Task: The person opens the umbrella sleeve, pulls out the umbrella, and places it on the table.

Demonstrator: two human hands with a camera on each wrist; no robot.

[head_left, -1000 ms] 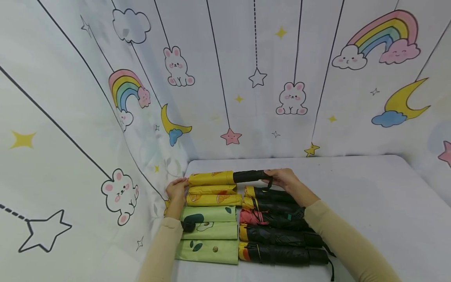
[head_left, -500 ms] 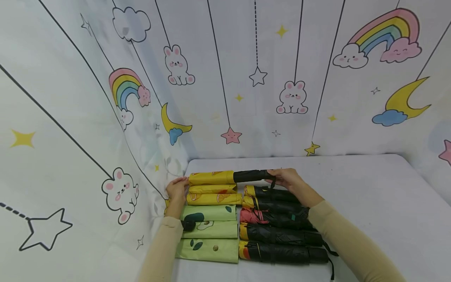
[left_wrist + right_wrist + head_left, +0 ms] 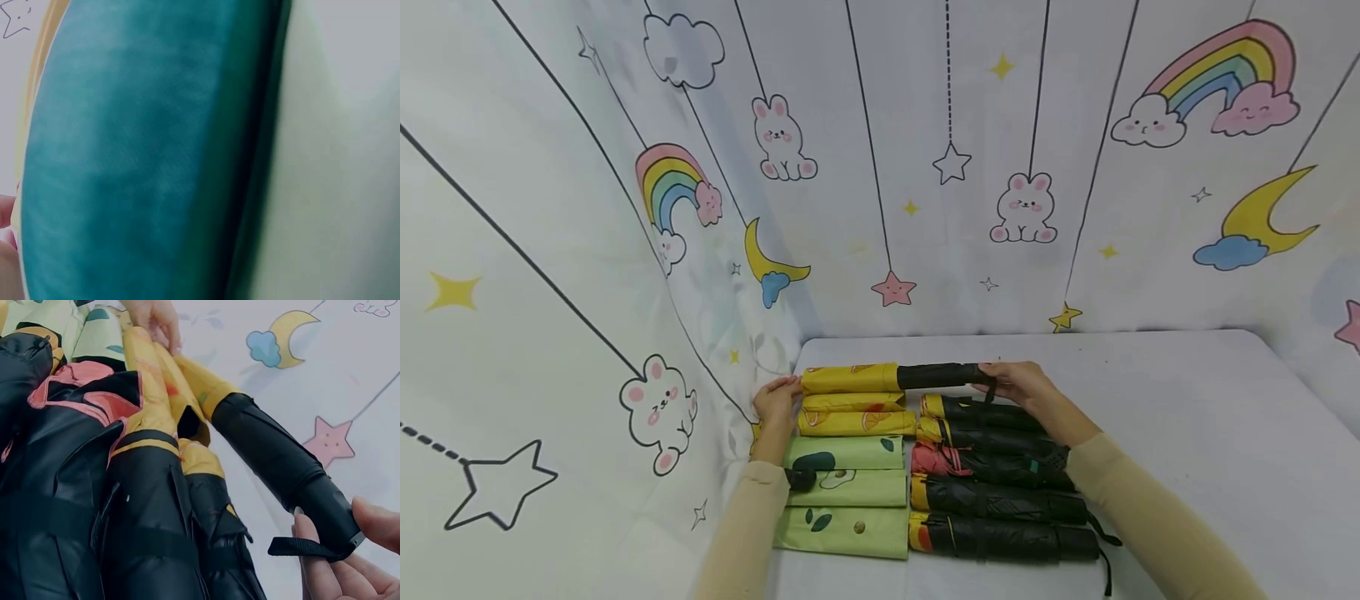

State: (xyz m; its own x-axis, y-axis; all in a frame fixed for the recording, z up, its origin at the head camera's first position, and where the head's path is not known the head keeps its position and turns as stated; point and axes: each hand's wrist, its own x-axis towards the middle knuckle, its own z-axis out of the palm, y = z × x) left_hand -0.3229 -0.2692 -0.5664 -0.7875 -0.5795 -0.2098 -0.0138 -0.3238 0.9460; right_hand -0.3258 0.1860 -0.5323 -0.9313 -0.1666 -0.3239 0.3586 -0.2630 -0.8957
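A black folded umbrella (image 3: 936, 376) sits partly inside a yellow fruit-print sleeve (image 3: 850, 379) behind the other rows. My right hand (image 3: 1022, 388) grips the umbrella's bare end, where a black wrist strap (image 3: 309, 547) hangs in the right wrist view. At the sleeve's far left end, the fingers of my left hand (image 3: 777, 400) pinch the yellow fabric. The umbrella's tip inside the sleeve is hidden. A green sleeve with a dark green print (image 3: 125, 150) fills most of the left wrist view, so only a bit of the left fingers shows at its edge.
Two more yellow sleeves (image 3: 857, 424) and several green avocado-print sleeves (image 3: 850, 533) lie in a column at left. Right of them lie several black folded umbrellas (image 3: 1000, 537), one with pink trim (image 3: 934, 458). A patterned white curtain (image 3: 925, 233) stands behind the white table (image 3: 1187, 433).
My right hand has moved slightly to the right, and more of the black umbrella shows outside the yellow sleeve. The left hand stays in place.
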